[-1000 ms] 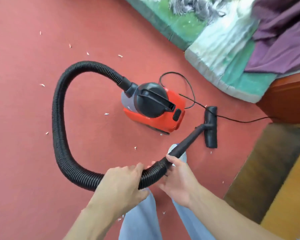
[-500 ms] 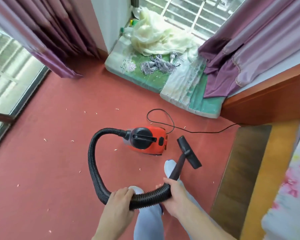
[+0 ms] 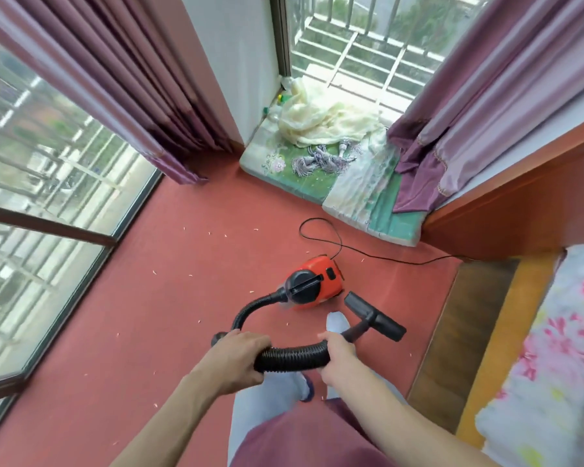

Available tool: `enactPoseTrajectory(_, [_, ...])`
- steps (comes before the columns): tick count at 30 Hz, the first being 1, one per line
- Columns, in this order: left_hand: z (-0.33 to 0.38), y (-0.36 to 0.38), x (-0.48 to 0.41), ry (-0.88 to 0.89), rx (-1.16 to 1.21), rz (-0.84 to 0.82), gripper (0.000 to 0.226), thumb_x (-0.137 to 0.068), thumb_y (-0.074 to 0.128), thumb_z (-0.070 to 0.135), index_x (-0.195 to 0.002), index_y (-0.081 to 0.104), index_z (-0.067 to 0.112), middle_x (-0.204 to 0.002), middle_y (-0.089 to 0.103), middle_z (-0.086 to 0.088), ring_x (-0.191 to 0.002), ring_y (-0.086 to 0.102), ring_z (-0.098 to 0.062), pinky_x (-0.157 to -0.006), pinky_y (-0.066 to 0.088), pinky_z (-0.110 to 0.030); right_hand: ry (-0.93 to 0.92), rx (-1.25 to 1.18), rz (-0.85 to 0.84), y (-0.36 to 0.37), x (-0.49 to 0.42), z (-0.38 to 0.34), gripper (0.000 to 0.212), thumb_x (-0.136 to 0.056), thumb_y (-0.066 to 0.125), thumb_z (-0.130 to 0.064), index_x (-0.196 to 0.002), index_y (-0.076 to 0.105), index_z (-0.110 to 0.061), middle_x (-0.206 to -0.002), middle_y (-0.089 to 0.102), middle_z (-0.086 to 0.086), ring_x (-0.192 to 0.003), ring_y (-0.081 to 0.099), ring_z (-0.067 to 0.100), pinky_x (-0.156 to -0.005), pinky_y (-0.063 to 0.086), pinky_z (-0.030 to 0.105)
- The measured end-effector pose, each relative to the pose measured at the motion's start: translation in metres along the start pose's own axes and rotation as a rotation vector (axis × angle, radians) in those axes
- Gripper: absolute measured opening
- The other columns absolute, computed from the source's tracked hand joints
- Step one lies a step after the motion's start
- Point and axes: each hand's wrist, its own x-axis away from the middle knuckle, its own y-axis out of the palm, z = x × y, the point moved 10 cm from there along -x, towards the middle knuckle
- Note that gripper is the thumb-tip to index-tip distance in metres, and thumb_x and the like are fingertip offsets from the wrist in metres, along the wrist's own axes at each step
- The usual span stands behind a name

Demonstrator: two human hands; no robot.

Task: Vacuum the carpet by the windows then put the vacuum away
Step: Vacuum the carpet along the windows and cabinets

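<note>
A small red and black vacuum cleaner [image 3: 312, 283] sits on the red carpet [image 3: 169, 288] in front of my feet. Its black ribbed hose [image 3: 292, 357] curves from the body round to me. My left hand [image 3: 241, 360] grips the hose at its left bend. My right hand [image 3: 338, 358] grips the hose end where the black wand starts. The black floor nozzle [image 3: 375, 315] hangs tilted just above the carpet, right of the vacuum. Small pale scraps lie scattered over the carpet.
Large windows [image 3: 38, 197] with purple curtains [image 3: 122, 79] stand left and at the back. A green mat [image 3: 317, 176] with cloths lies under the back window. The black power cord [image 3: 338, 244] loops toward a wooden ledge [image 3: 520, 210]. A bed with floral bedding [image 3: 553, 365] is on the right.
The view has lifted from the floor toward the windows. The hose loop is pulled tighter, the vacuum body has turned, and the nozzle has come up off the carpet.
</note>
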Motion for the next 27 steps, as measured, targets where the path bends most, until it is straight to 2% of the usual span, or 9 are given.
enactPoseTrajectory(3, [0.005, -0.012, 0.006, 0.031, -0.022, 0.013, 0.02, -0.074, 0.053, 0.019, -0.094, 0.057, 0.017, -0.092, 0.05, 0.005, -0.086, 0.056, -0.023, -0.056, 0.024, -0.022, -0.026, -0.003, -0.006, 0.001, 0.01, -0.007, 0.019, -0.08, 0.061, 0.005, -0.095, 0.052, -0.003, -0.079, 0.057, 0.015, -0.062, 0.056, 0.028, -0.059, 0.049, 0.037])
enactPoseTrajectory(5, [0.004, -0.015, 0.008, 0.063, -0.038, 0.02, 0.03, -0.074, 0.053, 0.023, -0.102, 0.062, 0.017, -0.095, 0.05, 0.005, -0.086, 0.056, -0.02, -0.053, 0.025, -0.015, -0.036, -0.017, -0.004, 0.001, 0.011, -0.007, 0.024, -0.082, 0.059, 0.007, -0.104, 0.056, -0.001, -0.074, 0.059, 0.014, -0.058, 0.056, 0.026, -0.055, 0.046, 0.032])
enactPoseTrajectory(7, [0.002, -0.02, 0.009, 0.092, -0.043, 0.02, 0.027, -0.073, 0.055, 0.026, -0.097, 0.061, 0.015, -0.095, 0.055, 0.003, -0.083, 0.054, -0.018, -0.051, 0.022, -0.012, -0.044, -0.039, 0.003, 0.001, 0.012, -0.005, 0.021, -0.083, 0.057, 0.008, -0.102, 0.055, -0.002, -0.071, 0.058, 0.013, -0.057, 0.055, 0.026, -0.055, 0.046, 0.032])
enactPoseTrajectory(11, [-0.025, -0.019, 0.016, 0.113, -0.071, -0.041, 0.02, -0.071, 0.058, 0.033, -0.083, 0.053, 0.017, -0.079, 0.056, 0.002, -0.07, 0.048, -0.018, -0.048, 0.023, -0.018, -0.065, -0.108, 0.033, 0.01, 0.02, 0.013, 0.015, -0.084, 0.056, 0.007, -0.085, 0.049, -0.006, -0.071, 0.056, 0.012, -0.058, 0.052, 0.024, -0.057, 0.045, 0.035])
enactPoseTrajectory(14, [-0.052, -0.007, 0.026, 0.172, -0.088, -0.122, 0.03, -0.069, 0.061, 0.042, -0.083, 0.053, 0.017, -0.077, 0.06, -0.001, -0.072, 0.055, -0.022, -0.054, 0.033, -0.028, -0.091, -0.188, 0.086, 0.021, 0.022, 0.046, 0.017, -0.079, 0.059, 0.007, -0.091, 0.053, -0.003, -0.07, 0.057, 0.014, -0.055, 0.053, 0.024, -0.057, 0.047, 0.035])
enactPoseTrajectory(16, [-0.068, 0.001, 0.035, 0.209, -0.094, -0.185, 0.032, -0.069, 0.064, 0.045, -0.079, 0.052, 0.017, -0.073, 0.058, -0.001, -0.071, 0.053, -0.021, -0.058, 0.034, -0.028, -0.114, -0.272, 0.108, 0.026, 0.022, 0.071, 0.025, -0.074, 0.061, 0.008, -0.096, 0.052, -0.001, -0.07, 0.056, 0.015, -0.05, 0.053, 0.023, -0.056, 0.048, 0.035])
enactPoseTrajectory(20, [-0.082, 0.013, 0.053, 0.316, -0.172, -0.268, 0.032, -0.067, 0.066, 0.046, -0.073, 0.05, 0.019, -0.075, 0.063, -0.005, -0.073, 0.059, -0.024, -0.057, 0.034, -0.028, -0.103, -0.399, 0.203, 0.022, 0.025, 0.127, 0.022, -0.078, 0.063, 0.005, -0.083, 0.045, -0.005, -0.075, 0.058, 0.015, -0.06, 0.056, 0.028, -0.068, 0.05, 0.039])
enactPoseTrajectory(24, [-0.083, 0.027, 0.06, 0.441, -0.282, -0.278, 0.035, -0.064, 0.063, 0.049, -0.079, 0.055, 0.018, -0.079, 0.066, -0.002, -0.074, 0.061, -0.022, -0.055, 0.036, -0.028, -0.097, -0.585, 0.163, 0.023, 0.028, 0.173, 0.024, -0.079, 0.063, 0.003, -0.098, 0.049, -0.001, -0.08, 0.058, 0.018, -0.062, 0.056, 0.028, -0.059, 0.051, 0.038])
enactPoseTrajectory(27, [-0.085, 0.037, 0.063, 0.492, -0.348, -0.323, 0.037, -0.063, 0.063, 0.05, -0.082, 0.055, 0.019, -0.077, 0.063, 0.0, -0.07, 0.058, -0.019, -0.053, 0.04, -0.029, -0.074, -0.732, 0.096, 0.025, 0.025, 0.207, 0.027, -0.082, 0.06, 0.002, -0.106, 0.05, -0.003, -0.075, 0.056, 0.015, -0.059, 0.056, 0.027, -0.052, 0.051, 0.035])
